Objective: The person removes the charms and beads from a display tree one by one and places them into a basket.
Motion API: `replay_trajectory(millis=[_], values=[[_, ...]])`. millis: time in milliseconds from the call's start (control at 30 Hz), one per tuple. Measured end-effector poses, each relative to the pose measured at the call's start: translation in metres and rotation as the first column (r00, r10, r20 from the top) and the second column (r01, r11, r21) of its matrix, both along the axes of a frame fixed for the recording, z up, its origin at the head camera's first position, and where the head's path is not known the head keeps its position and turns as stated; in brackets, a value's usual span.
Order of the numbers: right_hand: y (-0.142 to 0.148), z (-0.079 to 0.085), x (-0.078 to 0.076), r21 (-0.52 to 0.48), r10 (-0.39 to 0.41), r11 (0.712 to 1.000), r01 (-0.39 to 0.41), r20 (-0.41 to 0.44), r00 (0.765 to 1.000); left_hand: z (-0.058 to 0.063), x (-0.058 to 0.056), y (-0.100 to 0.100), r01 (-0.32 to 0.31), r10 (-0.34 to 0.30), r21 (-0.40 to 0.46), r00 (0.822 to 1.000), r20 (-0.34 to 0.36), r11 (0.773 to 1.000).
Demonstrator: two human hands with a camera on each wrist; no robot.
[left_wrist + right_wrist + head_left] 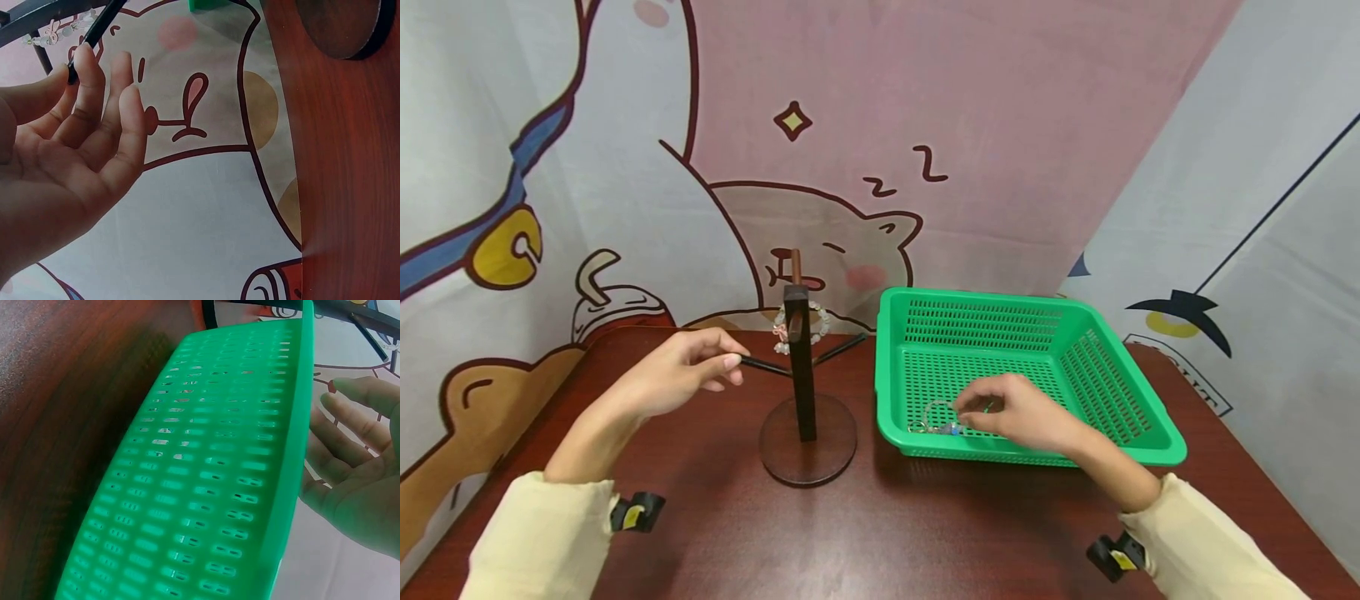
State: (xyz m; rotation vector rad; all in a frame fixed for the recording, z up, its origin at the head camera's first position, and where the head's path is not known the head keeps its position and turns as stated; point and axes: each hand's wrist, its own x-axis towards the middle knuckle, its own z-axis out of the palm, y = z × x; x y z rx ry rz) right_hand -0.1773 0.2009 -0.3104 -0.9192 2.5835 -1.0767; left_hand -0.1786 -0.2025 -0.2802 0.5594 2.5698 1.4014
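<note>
Head view, from left to right: a cream sleeve (542,537) crosses the near left part of the dark red-brown wooden desk (820,533). Beyond it, the left hand (681,371) pinches the tip of a thin black rod (765,365) between thumb and fingers. That rod juts from a dark brown wooden stand (803,392), its post upright on a round base, left of centre and toward the desk's far edge. A bracelet of pale beads with a pink ornament (781,332) hangs on the stand, partly behind the post. Just beside the stand, a green plastic basket (891,383) with slotted walls fills the far right of the desk. Clear beaded jewellery with a blue bead (938,429) lies inside at its near left corner. Right over this, the right hand (1018,408) reaches across the near rim, its fingers loosely bent and apart, nothing visible between them.
</note>
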Motion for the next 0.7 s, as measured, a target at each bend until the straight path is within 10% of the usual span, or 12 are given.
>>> replay_trajectory(millis=[700], values=[[-0.021,0.023,-0.014,-0.004,0.058,0.998,-0.058,0.003,0.998,0.000,0.000,0.000,0.000,0.000,0.006,1.000,0.005,1.000]])
